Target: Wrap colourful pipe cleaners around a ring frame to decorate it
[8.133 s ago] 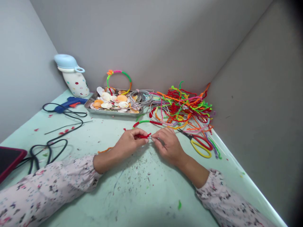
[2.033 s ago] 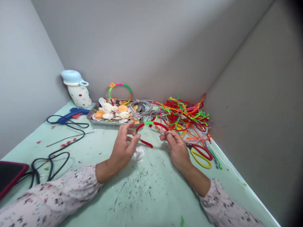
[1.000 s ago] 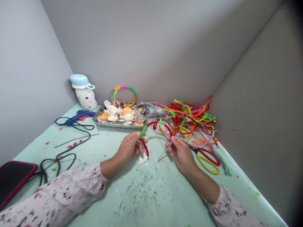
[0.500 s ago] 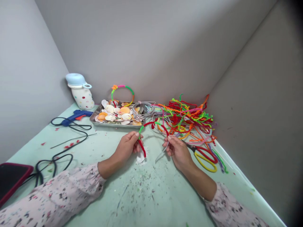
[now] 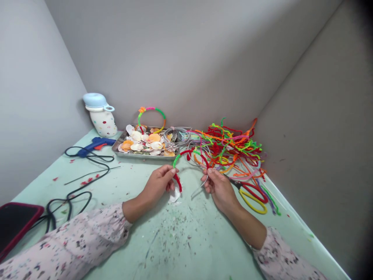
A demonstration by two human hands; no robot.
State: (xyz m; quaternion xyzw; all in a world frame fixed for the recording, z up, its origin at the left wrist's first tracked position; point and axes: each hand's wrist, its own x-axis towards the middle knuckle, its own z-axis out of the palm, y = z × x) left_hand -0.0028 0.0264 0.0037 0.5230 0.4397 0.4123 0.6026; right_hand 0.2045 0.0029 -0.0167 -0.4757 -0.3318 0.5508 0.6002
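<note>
Between my two hands arches a wire wrapped in pipe cleaner [image 5: 186, 152], with red and green sections and a bare grey end. My left hand [image 5: 161, 179] pinches it on the left side, where a red end hangs below the fingers. On the right side, my right hand [image 5: 218, 186] pinches it where the red wrap meets the bare grey wire [image 5: 199, 189], which sticks out down and to the left. Under the red end lies a white scrap [image 5: 175, 195] on the table. Scissors [image 5: 253, 197] with red and yellow handles rest just right of my right hand.
A metal tray [image 5: 145, 156] of shells carries a finished-looking colourful ring [image 5: 164, 115]. Tangled pipe cleaners [image 5: 233, 144] heap at the back right. On the left are a blue glue gun [image 5: 94, 145] with black cord, a bottle [image 5: 101, 120] and a red-edged phone [image 5: 20, 221].
My left hand and the left side of the wrapped wire have shifted slightly to the right. My right hand keeps its hold and has hardly moved.
</note>
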